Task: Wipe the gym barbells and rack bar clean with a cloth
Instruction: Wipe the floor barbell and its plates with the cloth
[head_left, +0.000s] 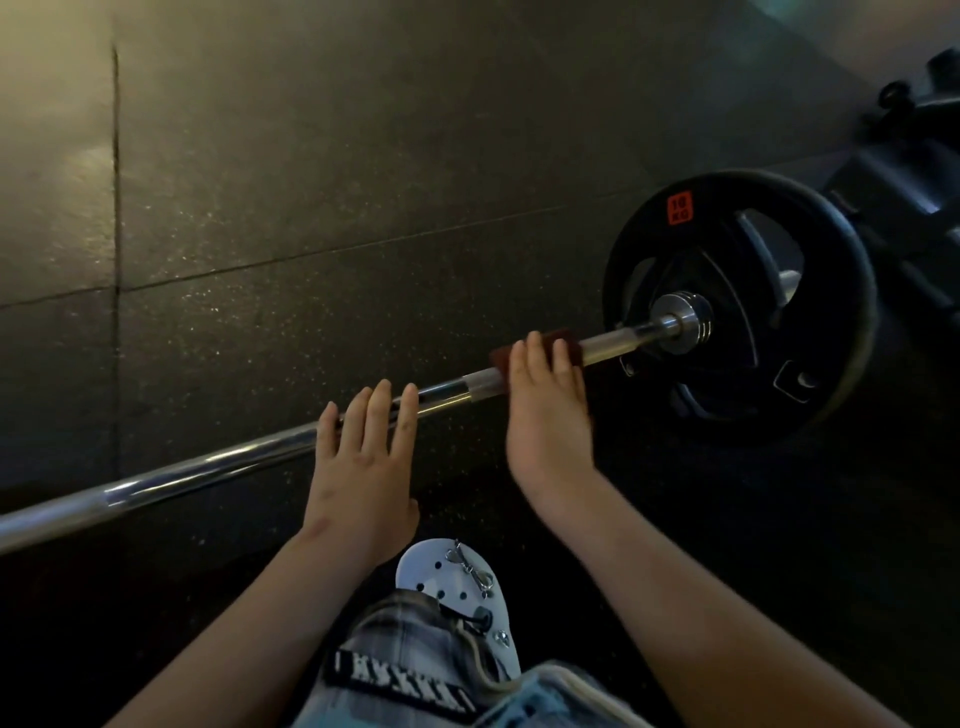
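Observation:
A chrome barbell (208, 465) lies on the dark rubber floor, running from the lower left up to a black 10 kg plate (737, 306) at the right. My left hand (363, 462) rests on the bar with straight fingers laid over it. My right hand (545, 410) presses a dark red cloth (569, 345) onto the bar close to the plate's collar (680, 322), fingers lying over the cloth. Most of the cloth is hidden under that hand.
Dark speckled rubber floor tiles (311, 182) spread beyond the bar. A black machine base (909, 171) stands at the upper right behind the plate. My white clog (457, 587) and jeans leg (410, 670) sit just below my hands.

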